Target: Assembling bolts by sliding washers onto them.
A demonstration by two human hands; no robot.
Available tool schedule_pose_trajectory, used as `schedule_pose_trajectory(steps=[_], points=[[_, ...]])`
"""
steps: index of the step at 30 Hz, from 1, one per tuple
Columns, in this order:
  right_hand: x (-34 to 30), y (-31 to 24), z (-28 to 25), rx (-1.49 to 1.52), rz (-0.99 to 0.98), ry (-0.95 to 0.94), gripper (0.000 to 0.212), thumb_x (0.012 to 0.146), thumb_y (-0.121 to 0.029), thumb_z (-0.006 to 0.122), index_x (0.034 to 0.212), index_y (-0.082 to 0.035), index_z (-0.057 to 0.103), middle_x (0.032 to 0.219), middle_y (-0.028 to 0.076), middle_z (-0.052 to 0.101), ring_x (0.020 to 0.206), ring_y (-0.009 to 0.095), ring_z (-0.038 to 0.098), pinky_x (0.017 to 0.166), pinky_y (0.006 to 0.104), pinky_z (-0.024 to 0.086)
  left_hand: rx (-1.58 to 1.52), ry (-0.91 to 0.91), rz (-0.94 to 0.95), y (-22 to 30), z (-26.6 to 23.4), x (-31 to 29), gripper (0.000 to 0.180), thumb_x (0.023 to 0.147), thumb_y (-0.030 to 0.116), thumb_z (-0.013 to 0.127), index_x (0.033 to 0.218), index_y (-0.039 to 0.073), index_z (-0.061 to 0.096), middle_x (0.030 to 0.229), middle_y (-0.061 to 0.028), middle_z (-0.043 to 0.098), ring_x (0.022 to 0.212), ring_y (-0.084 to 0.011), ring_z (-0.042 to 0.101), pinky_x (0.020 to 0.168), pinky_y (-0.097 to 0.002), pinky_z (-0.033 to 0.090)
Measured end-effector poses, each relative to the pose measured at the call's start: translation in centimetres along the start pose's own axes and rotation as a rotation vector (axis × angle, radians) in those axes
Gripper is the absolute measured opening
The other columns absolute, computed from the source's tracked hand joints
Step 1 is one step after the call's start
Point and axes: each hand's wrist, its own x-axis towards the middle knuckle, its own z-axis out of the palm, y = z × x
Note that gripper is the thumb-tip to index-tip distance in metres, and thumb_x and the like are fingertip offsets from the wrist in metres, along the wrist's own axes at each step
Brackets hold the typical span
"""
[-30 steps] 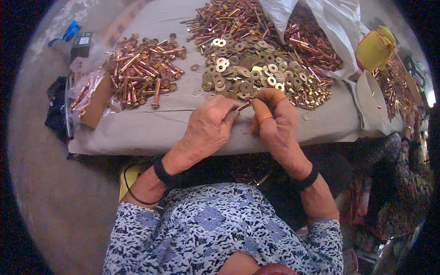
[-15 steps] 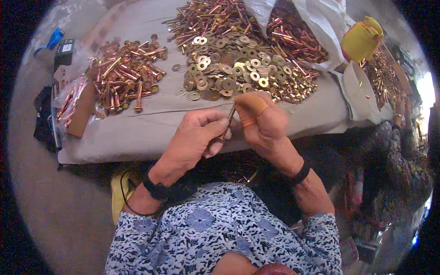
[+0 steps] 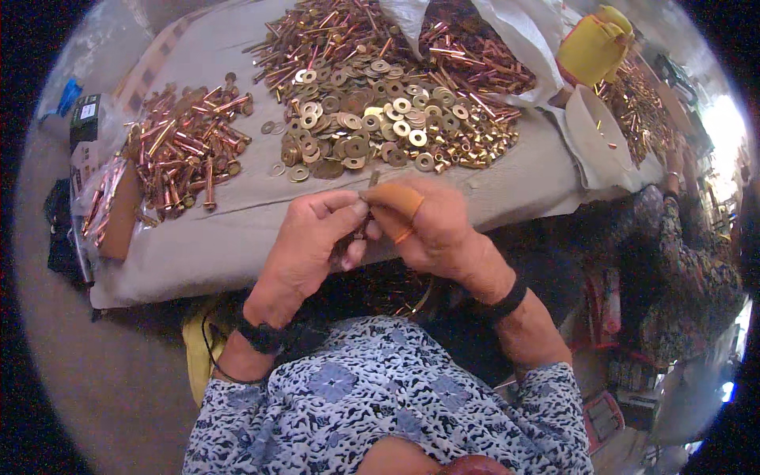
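In front of the table's near edge, my two hands meet around a thin bolt [image 3: 374,180], one end of which shows above the fingers. The thumb and fingers of my left hand [image 3: 305,237] are closed on it from the left. My right hand [image 3: 443,226], wearing orange finger covers [image 3: 400,199], pinches at the same bolt from the right. Most of its shaft is hidden by fingers. Just beyond the hands lies a heap of flat brass-coloured washers [image 3: 352,123], with small nuts or sleeves [image 3: 479,142] at its right side.
Loose bolts [image 3: 332,36] are heaped at the back, beside a white sack [image 3: 514,39]. A separate bolt pile [image 3: 186,142] lies left, next to a cardboard piece [image 3: 120,210]. At right stand a yellow container [image 3: 594,47] and a white tub [image 3: 590,119]. Another person's sleeve [image 3: 685,293] shows far right.
My hands have drawn closer together, and the right fingers now cover more of the bolt. The table and its piles appear shifted left in the view.
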Motion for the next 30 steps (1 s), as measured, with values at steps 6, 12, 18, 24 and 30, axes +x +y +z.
schedule_pose_trajectory(steps=[6,12,18,24,30], points=[[1.9,5.1,-4.1,-0.509,0.257,0.345,0.018,0.075,-0.008,0.058,0.093,-0.004,0.06,0.089,0.013,0.061,0.086,0.029,0.057,0.074,0.0362,0.044,0.06,0.053,0.115,0.0,0.2,-0.1,0.016,0.086,0.011,0.05,0.098,0.001,0.056,0.076,-0.0025,0.057,0.048,-0.0049,0.046,0.042,-0.018,0.037],[1.2,11.3,-6.1,-1.069,0.235,0.198,0.013,0.069,-0.013,0.06,0.082,-0.01,0.064,0.096,0.006,0.061,0.101,0.026,0.051,0.081,0.0401,0.041,0.131,-0.013,0.065,0.7,0.7,-0.7,0.019,0.088,0.016,0.049,0.099,0.002,0.054,0.075,-0.002,0.055,0.044,-0.0033,0.041,0.037,-0.0172,0.031],[1.7,8.3,-5.9,-0.761,0.272,0.192,0.013,0.068,-0.009,0.061,0.082,-0.008,0.061,0.087,0.01,0.061,0.089,0.027,0.056,0.075,0.0364,0.043,0.126,0.089,0.107,-0.1,0.1,-0.9,0.019,0.09,0.02,0.047,0.092,0.002,0.053,0.068,-0.0004,0.051,0.04,-0.0021,0.037,0.035,-0.0163,0.027],[0.2,5.8,-4.1,-0.301,0.159,0.27,0.017,0.068,-0.004,0.062,0.084,-0.005,0.057,0.082,0.013,0.059,0.078,0.031,0.057,0.068,0.0368,0.046,0.127,0.099,0.078,0.2,0.3,-1.2,0.017,0.089,0.019,0.047,0.09,0.004,0.053,0.061,0.0005,0.049,0.036,-0.0032,0.036,0.032,-0.0177,0.026],[-0.2,3.7,-3.0,-0.156,0.137,0.183,0.017,0.071,0.0,0.06,0.087,-0.004,0.056,0.083,0.015,0.058,0.077,0.033,0.057,0.065,0.0355,0.047,0.228,0.189,0.112,-0.4,0.7,-1.4,0.017,0.089,0.016,0.046,0.088,0.001,0.054,0.058,-0.0004,0.049,0.037,-0.0036,0.039,0.032,-0.0181,0.028]])
